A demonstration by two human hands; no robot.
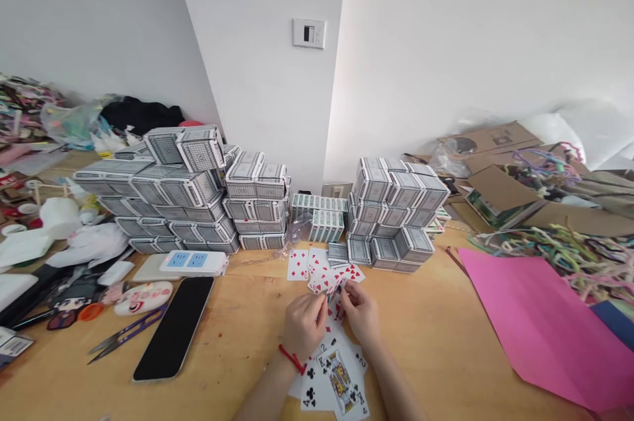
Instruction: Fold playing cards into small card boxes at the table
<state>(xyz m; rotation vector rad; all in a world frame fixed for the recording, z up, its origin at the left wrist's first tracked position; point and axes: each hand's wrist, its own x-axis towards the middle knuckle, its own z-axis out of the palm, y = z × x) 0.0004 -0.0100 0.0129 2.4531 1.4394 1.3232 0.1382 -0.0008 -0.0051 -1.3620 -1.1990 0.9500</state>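
Observation:
My left hand (303, 325), with a red string bracelet at the wrist, is closed in a pinch by the edge of some playing cards. Close beside it, my right hand (361, 315) also has thumb and fingers brought together on the cards. Between the fingertips the held playing card is small and partly covered, so its face cannot be read. Red-suit cards (298, 265) lie spread just beyond both hands. Under my forearms are more loose cards, among them a king of clubs (341, 381) and a four of clubs (311, 394), face up and overlapping.
Stacked card decks (193, 190) rise at the back left, with another stack (391, 209) at the back right. A black phone (174, 328), thread snips (126, 334) and a power strip (193, 264) lie left. Pink paper (549, 328) and tangled cords (555, 256) lie right.

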